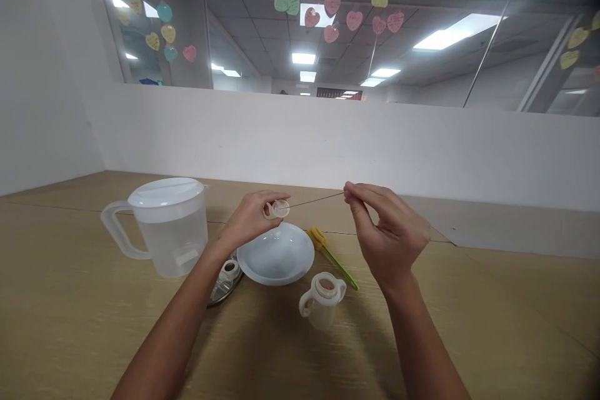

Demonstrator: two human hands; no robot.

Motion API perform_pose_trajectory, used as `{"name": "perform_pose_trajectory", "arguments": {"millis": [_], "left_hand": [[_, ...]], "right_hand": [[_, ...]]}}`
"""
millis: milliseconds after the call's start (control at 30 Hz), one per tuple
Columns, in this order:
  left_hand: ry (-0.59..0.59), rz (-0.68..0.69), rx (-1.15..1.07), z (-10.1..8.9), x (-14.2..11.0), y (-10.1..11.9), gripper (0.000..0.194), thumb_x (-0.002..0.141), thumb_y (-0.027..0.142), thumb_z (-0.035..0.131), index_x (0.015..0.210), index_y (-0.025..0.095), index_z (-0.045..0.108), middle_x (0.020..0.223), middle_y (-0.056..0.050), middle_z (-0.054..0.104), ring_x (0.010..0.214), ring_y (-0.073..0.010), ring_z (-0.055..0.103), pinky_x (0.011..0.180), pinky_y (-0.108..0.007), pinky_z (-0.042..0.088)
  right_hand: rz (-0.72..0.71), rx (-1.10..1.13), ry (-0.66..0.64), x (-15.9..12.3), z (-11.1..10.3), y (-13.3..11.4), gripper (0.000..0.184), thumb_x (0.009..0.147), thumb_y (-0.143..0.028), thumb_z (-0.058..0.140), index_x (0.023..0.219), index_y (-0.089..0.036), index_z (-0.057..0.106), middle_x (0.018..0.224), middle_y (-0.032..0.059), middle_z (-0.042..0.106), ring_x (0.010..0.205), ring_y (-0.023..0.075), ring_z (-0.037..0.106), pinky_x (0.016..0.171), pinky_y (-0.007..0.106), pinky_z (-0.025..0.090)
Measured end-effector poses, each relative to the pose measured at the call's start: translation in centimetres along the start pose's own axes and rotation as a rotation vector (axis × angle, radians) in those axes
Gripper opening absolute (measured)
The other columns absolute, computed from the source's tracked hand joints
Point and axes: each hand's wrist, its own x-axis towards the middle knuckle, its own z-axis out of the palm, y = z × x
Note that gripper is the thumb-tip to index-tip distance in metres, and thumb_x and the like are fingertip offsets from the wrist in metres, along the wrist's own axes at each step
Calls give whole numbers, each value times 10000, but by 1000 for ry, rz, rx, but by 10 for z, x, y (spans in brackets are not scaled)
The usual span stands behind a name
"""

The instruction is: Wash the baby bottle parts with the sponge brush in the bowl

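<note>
Over the white bowl (276,256), my left hand (250,215) grips a small translucent plastic piece (281,208) with a round open end between thumb and fingers. My right hand (389,225) is raised to the right, its thumb and fingertips pinching one end of a thin dark rod (319,199). The rod's other end reaches the opening of the plastic piece; how far it goes in I cannot tell. Below and between my hands stands a translucent two-handled baby bottle (323,309) without a lid, upright on the table.
A large lidded pitcher (173,237) holding clear liquid stands at the left. Behind my left forearm, a metal tray (237,280) carries clear plastic parts, partly hidden. A yellow sponge brush (340,267) with a green handle lies right of the bowl. A white wall rises behind the table.
</note>
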Motion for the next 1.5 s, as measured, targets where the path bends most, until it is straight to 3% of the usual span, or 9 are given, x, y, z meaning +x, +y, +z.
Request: {"name": "perform_pose_trajectory", "arguments": {"millis": [400, 633, 833, 1100, 1500], "left_hand": [[31, 4, -19, 0, -2, 3, 496, 668, 147, 596, 1154, 245, 608, 991, -1, 663, 671, -114, 543, 683, -236, 464], [38, 12, -82, 2, -3, 16, 515, 645, 130, 628, 1148, 241, 612, 955, 10, 677, 685, -113, 555, 678, -225, 469], [22, 4, -107, 4, -3, 20, 537, 642, 140, 623, 1168, 242, 600, 955, 15, 679, 668, -111, 548, 680, -235, 473], [-24, -5, -74, 5, -4, 25, 519, 630, 135, 644, 1137, 242, 618, 889, 33, 667, 659, -100, 523, 672, -222, 445], [-48, 32, -74, 11, -4, 28, 304, 612, 147, 664, 914, 184, 668, 660, 44, 587, 596, -90, 503, 580, -188, 411]], "right_hand": [[-20, 46, -59, -1, 7, -10, 223, 800, -56, 550, 855, -239, 664, 765, -3, 694, 704, 137, 657, 640, 270, 565], [195, 249, -102, -16, 21, -6, 177, 818, -117, 553, 963, -195, 618, 843, 30, 684, 747, 143, 667, 685, 286, 582], [65, 146, -112, -14, 23, -10, 180, 828, -101, 527, 945, -204, 615, 799, 18, 692, 682, 127, 668, 639, 243, 571], [-58, 128, -129, -17, 29, -10, 313, 828, -60, 512, 1089, -219, 583, 828, 17, 698, 694, 118, 653, 671, 237, 545], [-60, 163, -162, -26, 38, -2, 369, 831, -41, 478, 1151, -192, 583, 811, 33, 687, 700, 121, 629, 674, 239, 517]]}}
